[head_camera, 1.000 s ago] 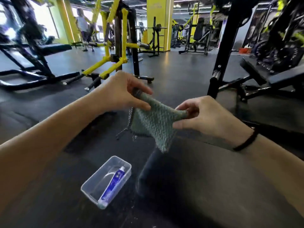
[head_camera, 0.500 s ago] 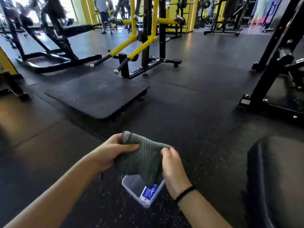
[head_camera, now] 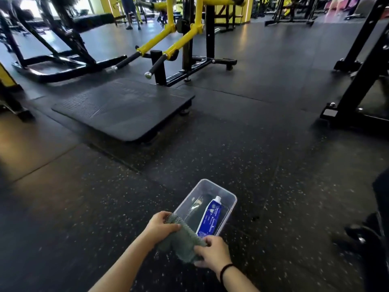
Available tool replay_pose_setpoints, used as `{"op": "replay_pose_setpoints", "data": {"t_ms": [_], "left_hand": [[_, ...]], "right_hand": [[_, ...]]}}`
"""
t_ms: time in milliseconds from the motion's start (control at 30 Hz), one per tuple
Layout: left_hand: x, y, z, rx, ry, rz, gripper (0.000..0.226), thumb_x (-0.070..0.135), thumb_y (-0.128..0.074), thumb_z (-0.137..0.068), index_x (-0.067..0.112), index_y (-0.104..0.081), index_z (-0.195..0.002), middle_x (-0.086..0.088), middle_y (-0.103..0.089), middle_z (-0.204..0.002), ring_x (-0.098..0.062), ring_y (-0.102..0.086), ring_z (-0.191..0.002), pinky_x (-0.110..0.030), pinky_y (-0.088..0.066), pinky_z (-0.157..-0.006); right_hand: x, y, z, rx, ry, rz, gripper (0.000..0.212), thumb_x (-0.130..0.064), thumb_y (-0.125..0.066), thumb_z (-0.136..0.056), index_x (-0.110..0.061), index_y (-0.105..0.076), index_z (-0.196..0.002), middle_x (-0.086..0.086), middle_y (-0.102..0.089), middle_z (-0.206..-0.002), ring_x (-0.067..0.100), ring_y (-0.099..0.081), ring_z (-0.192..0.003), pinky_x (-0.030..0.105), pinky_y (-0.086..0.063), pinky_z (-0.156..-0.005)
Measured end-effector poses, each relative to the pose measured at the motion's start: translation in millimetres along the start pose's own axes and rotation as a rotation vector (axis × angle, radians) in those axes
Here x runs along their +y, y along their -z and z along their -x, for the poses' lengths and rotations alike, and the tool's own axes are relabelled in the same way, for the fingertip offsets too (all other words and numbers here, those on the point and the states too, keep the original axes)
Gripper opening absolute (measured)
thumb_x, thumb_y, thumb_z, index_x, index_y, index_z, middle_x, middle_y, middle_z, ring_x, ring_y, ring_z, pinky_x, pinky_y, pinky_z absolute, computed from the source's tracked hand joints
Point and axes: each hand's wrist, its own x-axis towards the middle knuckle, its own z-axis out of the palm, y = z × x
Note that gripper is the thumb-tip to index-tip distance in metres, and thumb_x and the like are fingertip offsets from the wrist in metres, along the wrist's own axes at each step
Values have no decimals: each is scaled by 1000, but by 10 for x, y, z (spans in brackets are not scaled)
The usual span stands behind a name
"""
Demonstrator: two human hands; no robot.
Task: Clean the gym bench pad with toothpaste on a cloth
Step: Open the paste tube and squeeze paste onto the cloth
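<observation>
While the green cloth [head_camera: 183, 243] is gripped at 1 end by the left hand [head_camera: 162, 226] and pinched at the other by the right hand [head_camera: 212, 253], it is held low over the near end of the clear tub [head_camera: 231, 199] on the floor. The toothpaste tube [head_camera: 210, 218] lies untouched inside. Prep is judged in hand; no paste is seen on the cloth. Next, 1 hand must be freed for the tube. The dark padded edge [head_camera: 382, 199] at far right is likely the bench pad.
</observation>
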Motion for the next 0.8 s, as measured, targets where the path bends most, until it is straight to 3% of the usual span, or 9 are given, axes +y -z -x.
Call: {"op": "replay_pose_setpoints", "data": {"t_ms": [133, 233, 333, 433, 500, 567, 667, 733, 800], "left_hand": [[-132, -108, -84, -5, -109, -185, 59, 10, -73, -75, 18, -50, -129, -2, -59, -114, -16, -57, -104, -21, -43, -84], [-202, -196, -68, 45, -227, -287, 52, 1, -68, -78, 15, -54, -126, -1, -57, -118, -16, -55, -111, -21, -43, -94], [-272, -297, -52, 115, -319, -437, 38, 6, -62, -82, 18, -60, -119, 2, -57, -116, -17, -54, -111, -32, -43, -97], [-199, -359, -25, 257, -380, -676, 30, 17, -58, -87, 25, -63, -115, 11, -55, -120, -15, -47, -114, -30, -36, -92], [-113, -427, -54, 295, -406, -637, 25, 17, -59, -87, 23, -67, -110, 8, -57, -117, -18, -50, -111, -31, -36, -89], [-20, -546, -130, 237, -398, -561, 24, 16, -59, -88, 21, -66, -110, 8, -58, -115, -17, -51, -111, -28, -38, -89], [116, -800, -306, 35, -238, -410, 34, 13, -59, -88, 14, -60, -121, -1, -59, -124, -18, -55, -115, -25, -42, -94], [209, -945, -400, -74, -130, -399, 42, 13, -61, -87, 10, -54, -128, -6, -59, -127, -20, -56, -115, -26, -43, -93], [248, -1036, -483, -121, -56, -388, 40, 10, -63, -85, 9, -55, -124, -8, -62, -120, -20, -59, -109, -26, -46, -88]], "right_hand": [[33, -92, -22, 108, 80, 206, 23, -17, -73, -81, -19, -51, -76, 11, -65, -100, 20, -68, -69, 32, -59, -57], [-7, -60, 26, 148, 206, 559, 19, -32, -64, -88, -21, -51, -95, 2, -61, -112, 21, -65, -98, 30, -54, -81], [63, -45, -18, 242, 376, 745, 29, -38, -57, -92, -23, -48, -115, -2, -51, -126, 18, -57, -112, 31, -48, -88], [148, -41, -56, 309, 484, 832, 44, -34, -59, -91, -23, -41, -129, 1, -36, -135, 18, -47, -122, 30, -48, -92], [206, -63, -40, 300, 656, 928, 44, -40, -64, -80, -29, -53, -121, -1, -45, -127, 21, -48, -120, 39, -49, -91], [299, -79, -5, 220, 651, 1019, 50, -56, -71, -54, -39, -67, -101, -9, -59, -109, 16, -56, -110, 50, -46, -84], [412, -98, -32, 206, 595, 879, 61, -63, -79, -16, -44, -70, -73, -22, -61, -82, -1, -61, -75, 25, -51, -61], [385, 40, 61, 214, 624, 792, 59, -58, -85, -25, -41, -71, -79, -21, -61, -87, -4, -62, -70, 12, -49, -58], [329, 153, 149, 206, 610, 665, 49, -44, -76, -65, -34, -62, -111, -14, -56, -114, 0, -57, -101, 11, -43, -84]]}}
